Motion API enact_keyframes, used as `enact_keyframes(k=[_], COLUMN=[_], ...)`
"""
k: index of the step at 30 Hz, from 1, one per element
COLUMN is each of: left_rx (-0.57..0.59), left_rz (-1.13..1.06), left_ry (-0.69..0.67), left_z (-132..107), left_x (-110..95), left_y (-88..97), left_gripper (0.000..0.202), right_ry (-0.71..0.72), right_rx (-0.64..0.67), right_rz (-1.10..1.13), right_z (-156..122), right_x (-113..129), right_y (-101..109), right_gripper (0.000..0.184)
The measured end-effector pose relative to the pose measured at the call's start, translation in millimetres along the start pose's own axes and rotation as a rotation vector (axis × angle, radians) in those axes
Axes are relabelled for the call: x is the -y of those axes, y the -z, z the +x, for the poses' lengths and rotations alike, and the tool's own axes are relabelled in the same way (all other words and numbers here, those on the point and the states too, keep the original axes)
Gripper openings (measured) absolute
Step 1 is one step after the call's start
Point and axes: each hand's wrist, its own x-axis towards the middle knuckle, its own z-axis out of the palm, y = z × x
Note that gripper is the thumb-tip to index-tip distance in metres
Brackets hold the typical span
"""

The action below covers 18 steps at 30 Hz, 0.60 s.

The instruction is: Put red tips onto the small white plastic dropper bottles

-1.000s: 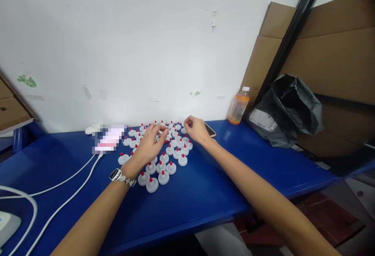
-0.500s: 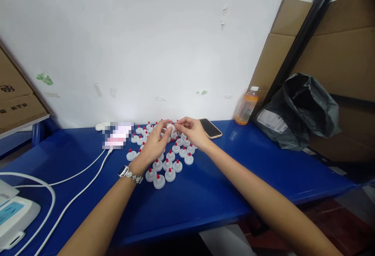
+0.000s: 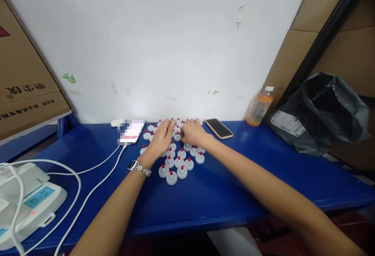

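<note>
Several white caps with red tips (image 3: 171, 178) stand in a cluster on the blue table (image 3: 211, 197) near the wall. My left hand (image 3: 161, 141), with a metal watch (image 3: 139, 167) on its wrist, rests over the cluster with its fingers curled down. My right hand (image 3: 191, 133) is right beside it and touches it, with fingers bent and pressed together at the far caps. Whatever the fingertips pinch is hidden between the two hands.
A dark phone (image 3: 219, 128) lies just right of my hands, with an orange drink bottle (image 3: 259, 109) and a black bag (image 3: 322, 111) further right. A blurred lit screen (image 3: 131, 132), white cables (image 3: 96, 178), a white device (image 3: 29, 201) and a cardboard box (image 3: 23, 84) sit on the left.
My hands came together, pinched a white cap between them, then dropped onto the far part of the cluster. The view has swung left, bringing the white device and box into sight.
</note>
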Motion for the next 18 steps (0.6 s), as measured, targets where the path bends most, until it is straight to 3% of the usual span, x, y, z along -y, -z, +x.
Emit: enact_keyframes(k=[6,11,13,15,18], left_rx=[0.017,0.03,0.027,0.022,0.026], left_rz=[-0.007,-0.012,-0.015,-0.018,-0.032], left_ry=[-0.008,0.007,0.017,0.034,0.067], left_z=[0,-1,-1,-2,-3], left_x=[1,0,-3,-7,-15], left_y=[-2.4,-1.1,-0.1,0.5,-0.5], left_gripper=[0.033,0.034,0.034,0.035,0.038], right_ry=[-0.034,-0.084,-0.106,-0.131,-0.17], right_rx=[0.031,-0.024,-0.089,-0.147,-0.196], right_rz=[-0.061,0.072,0.297,0.659,1.23], right_z=[7,3,-3,-11,-28], right_x=[5,-1,-7,-13,-18], right_y=[-3,-5,-4,-2,-1], right_gripper=[0.021,0.013,0.007,0.005,0.017])
